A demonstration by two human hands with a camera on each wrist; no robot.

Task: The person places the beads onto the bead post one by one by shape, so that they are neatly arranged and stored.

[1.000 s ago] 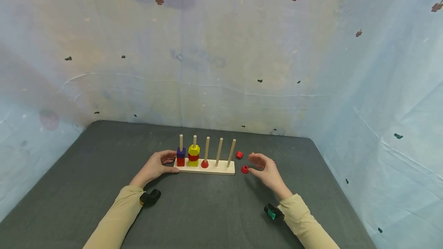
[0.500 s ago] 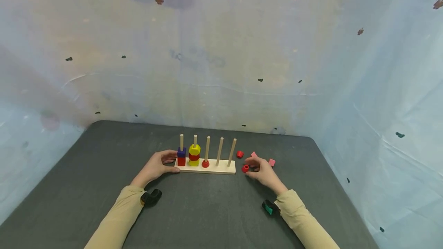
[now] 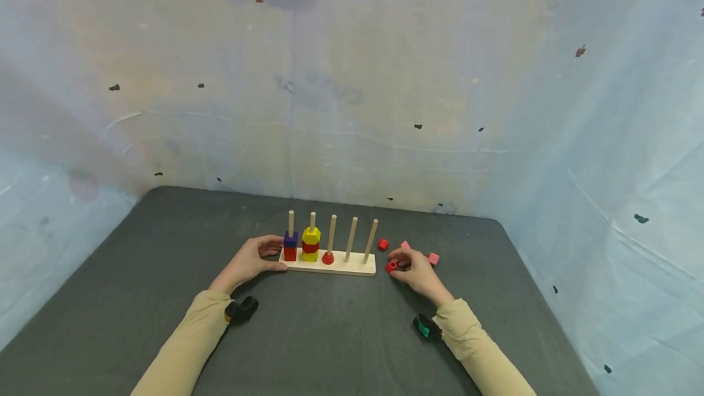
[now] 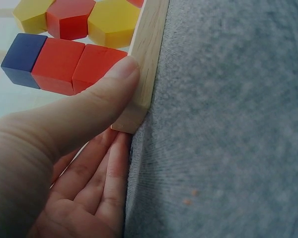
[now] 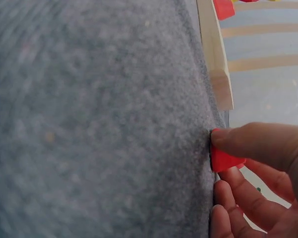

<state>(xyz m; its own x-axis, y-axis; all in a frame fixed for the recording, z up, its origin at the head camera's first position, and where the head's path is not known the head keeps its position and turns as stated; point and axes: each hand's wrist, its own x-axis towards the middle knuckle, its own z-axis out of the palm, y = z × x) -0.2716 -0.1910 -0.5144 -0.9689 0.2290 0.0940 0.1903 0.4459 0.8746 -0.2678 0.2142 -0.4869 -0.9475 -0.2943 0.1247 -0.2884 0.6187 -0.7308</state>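
Observation:
My left hand (image 3: 254, 263) grips the left end of a wooden peg stand (image 3: 353, 268), its thumb on the front edge. Blue and red cubes (image 4: 54, 64) are stacked on the first peg. Yellow and red hexagonal blocks (image 3: 310, 243) fill the lower part of the second, and a red cone-like piece (image 3: 328, 258) sits at the foot of the third. Right of the stand, my right hand (image 3: 417, 272) pinches a small red tapered bead (image 5: 224, 158) between thumb and fingers. In the right wrist view the bead is low against the grey surface.
Another red bead (image 3: 383, 244) lies just beyond the stand's right end. Two pink pieces (image 3: 434, 259) show behind the right hand, partly covered by it. The dark grey table (image 3: 330, 335) meets a patterned curtain (image 3: 352, 90) at the back and sides.
My right hand has come left and closed its fingers on the red bead, uncovering the pink pieces. The left hand keeps its grip on the stand; the view has shifted slightly.

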